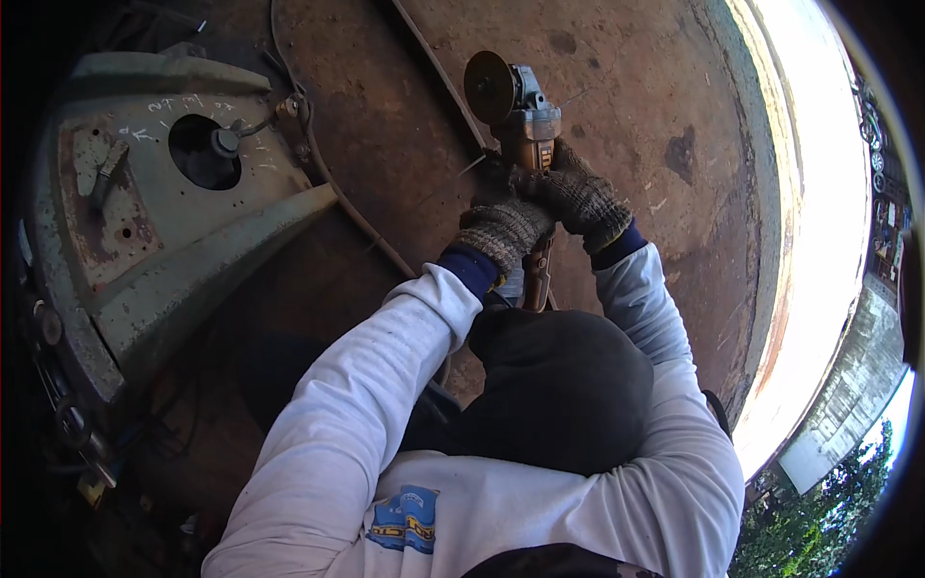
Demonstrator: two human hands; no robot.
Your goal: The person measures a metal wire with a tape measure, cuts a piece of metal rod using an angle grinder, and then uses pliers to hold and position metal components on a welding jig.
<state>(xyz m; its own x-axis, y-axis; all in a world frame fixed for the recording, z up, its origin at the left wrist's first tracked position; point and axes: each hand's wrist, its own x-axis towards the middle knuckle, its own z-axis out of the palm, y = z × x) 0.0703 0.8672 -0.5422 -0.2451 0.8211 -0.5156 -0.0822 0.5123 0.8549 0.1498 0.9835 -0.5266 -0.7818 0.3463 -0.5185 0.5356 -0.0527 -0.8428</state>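
I see the angle grinder (525,125) held out in front of me over the rusty steel plate (617,116), roughly at the middle of that broad brown surface, its dark disc (489,87) standing edge-up at the far end and tilted toward the plate's upper edge. My left hand (503,229), in a knitted work glove, is clenched round the orange handle just behind the body; my right hand (576,197), gloved the same, wraps the body a little nearer the head, so both fists are closed on the tool. Whether the disc is turning I cannot tell, and I see no sparks. I judge this as the moment of lining up a pass: the disc looks just off the metal, near the thin raised rod (438,72) that runs diagonally across the plate. A steady two-handed bearing and a shallow disc angle would be what matters.

Outward, a cable (337,193) curves along the plate's left edge. Beyond it sits a grey-green steel fitting (193,241) with a round hole (204,151) and chalk marks. Along the plate's right edge, bright daylight, a wall and trees show.
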